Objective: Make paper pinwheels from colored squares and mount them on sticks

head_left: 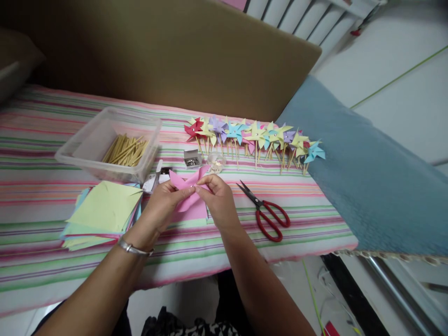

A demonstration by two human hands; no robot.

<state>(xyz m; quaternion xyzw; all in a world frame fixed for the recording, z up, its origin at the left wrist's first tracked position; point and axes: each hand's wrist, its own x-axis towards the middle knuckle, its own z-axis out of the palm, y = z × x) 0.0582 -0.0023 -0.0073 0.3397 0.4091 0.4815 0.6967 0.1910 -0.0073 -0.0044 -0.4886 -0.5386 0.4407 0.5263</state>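
Note:
My left hand (pixel 164 201) and my right hand (pixel 219 198) meet over the striped cloth, both pinching a pink paper square (pixel 189 192) whose corners are folded toward the middle like a pinwheel. My right fingertips press at its centre. A silver bracelet sits on my left wrist. Just beyond the hands lie a small box of pins (pixel 192 159) and a small clear dish (pixel 215 161).
A row of finished paper pinwheels (pixel 255 135) on sticks lies at the back. Red-handled scissors (pixel 268 214) lie to the right. A clear tub of wooden sticks (pixel 115 142) and a stack of coloured paper squares (pixel 101 214) are on the left. A blue cloth (pixel 367 186) lies right.

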